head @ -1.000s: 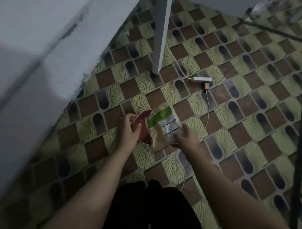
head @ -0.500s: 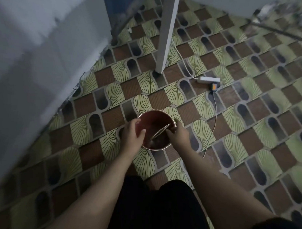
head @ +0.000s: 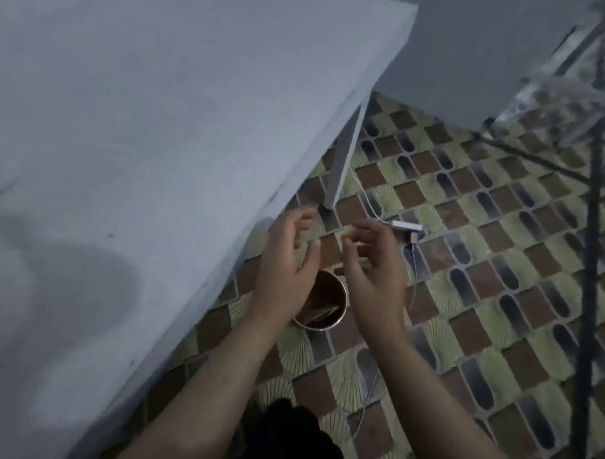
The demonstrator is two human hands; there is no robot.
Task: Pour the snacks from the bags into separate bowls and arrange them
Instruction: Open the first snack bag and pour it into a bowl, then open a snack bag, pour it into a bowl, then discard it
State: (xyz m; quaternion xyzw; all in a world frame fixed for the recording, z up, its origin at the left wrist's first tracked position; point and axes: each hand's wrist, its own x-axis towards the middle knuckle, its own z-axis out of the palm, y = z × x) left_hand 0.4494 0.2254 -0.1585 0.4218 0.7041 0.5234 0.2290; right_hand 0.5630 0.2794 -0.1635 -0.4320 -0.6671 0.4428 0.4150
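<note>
Both grips, left hand and right hand, loose-fingered above red bin.

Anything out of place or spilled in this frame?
No spill shows. The odd part: the red bowl sits on the tiled floor beside the table, not on it, with something flat and crumpled inside, too blurred to identify. Both the left hand and the right hand hover above it, empty.
</note>
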